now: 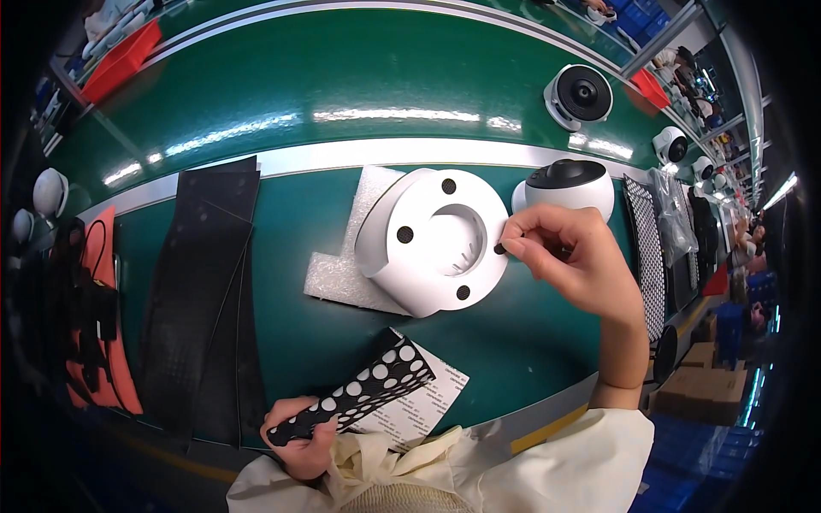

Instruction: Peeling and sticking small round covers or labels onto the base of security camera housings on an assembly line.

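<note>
A white round camera base with a hollow centre lies tilted on white foam at mid-table. Three round black pads stick to its upturned face. My right hand pinches a fourth small black pad between thumb and forefinger at the right edge of that face. Low in the view, my left hand is closed around a curled black pad sheet dotted with round white gaps. Its pale printed backing shows behind it.
Behind my right hand stands a white camera with a black top; another camera is on the green surface beyond. Black sheets lie at left, near an orange tray with black cables. Patterned strips lie at right.
</note>
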Demonstrator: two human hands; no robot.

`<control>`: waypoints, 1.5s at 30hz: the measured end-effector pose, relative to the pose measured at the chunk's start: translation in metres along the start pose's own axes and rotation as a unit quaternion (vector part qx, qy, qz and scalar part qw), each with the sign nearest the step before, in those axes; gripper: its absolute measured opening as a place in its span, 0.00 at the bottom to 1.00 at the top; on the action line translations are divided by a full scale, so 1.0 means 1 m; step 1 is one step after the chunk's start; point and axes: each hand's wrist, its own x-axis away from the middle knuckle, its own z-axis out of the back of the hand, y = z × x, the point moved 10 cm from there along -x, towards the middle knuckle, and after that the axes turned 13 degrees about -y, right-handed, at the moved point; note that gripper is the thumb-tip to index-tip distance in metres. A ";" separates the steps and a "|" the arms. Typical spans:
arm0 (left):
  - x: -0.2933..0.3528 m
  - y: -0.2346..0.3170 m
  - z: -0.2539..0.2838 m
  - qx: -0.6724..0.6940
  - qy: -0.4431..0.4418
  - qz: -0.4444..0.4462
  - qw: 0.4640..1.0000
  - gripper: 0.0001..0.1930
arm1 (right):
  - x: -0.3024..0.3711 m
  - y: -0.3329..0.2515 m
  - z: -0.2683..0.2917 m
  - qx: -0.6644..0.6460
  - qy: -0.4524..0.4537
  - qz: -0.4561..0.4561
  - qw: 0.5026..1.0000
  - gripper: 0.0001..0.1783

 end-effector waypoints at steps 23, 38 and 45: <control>0.009 0.004 0.012 -0.009 0.019 0.003 1.000 0.13 | -0.009 0.026 -0.077 -0.381 -0.101 -0.060 0.917 0.12; -0.004 0.006 -0.026 0.042 -0.106 0.022 0.993 0.09 | -0.002 -0.048 0.022 0.217 0.154 -0.002 0.964 0.19; -0.004 0.019 -0.021 0.053 -0.108 -0.020 0.993 0.09 | -0.069 -0.056 -0.039 0.143 -0.374 -0.085 0.912 0.16</control>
